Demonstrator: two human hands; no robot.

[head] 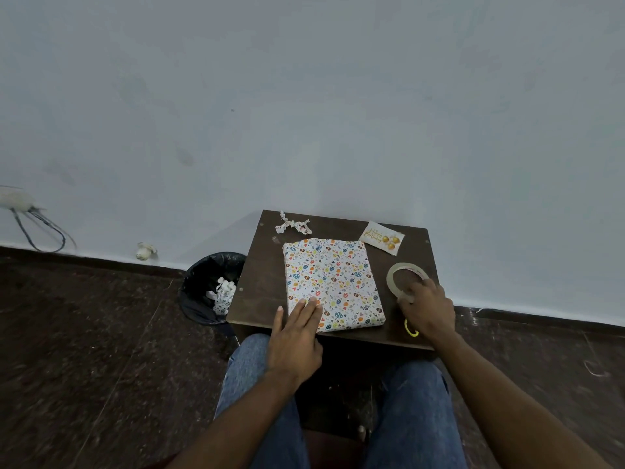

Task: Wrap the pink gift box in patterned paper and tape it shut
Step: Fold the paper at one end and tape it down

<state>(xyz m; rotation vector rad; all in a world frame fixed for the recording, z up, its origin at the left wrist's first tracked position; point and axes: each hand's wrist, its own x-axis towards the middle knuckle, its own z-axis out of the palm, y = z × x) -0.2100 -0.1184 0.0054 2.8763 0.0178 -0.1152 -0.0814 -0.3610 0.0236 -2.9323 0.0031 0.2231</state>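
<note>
Wrapped box (pixel 333 284) fills mid-table (pixel 263 286); right hand (pixel 427 308) grips tape roll (pixel 394 274) near the edge.

the left hand (pixel 297 336) lies flat, fingers straight and together, reaching forward from a bare forearm. the right hand (pixel 427 311) is palm down, fingers curled in a grip, its forearm angled inward.

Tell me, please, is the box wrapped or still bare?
Wrapped: patterned paper covers every visible face of the box; no pink shows. Tape cannot be made out.

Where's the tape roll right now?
In the head view, the tape roll lies on the table's right side, beside the wrapped box, with the right hand gripping it.
</note>
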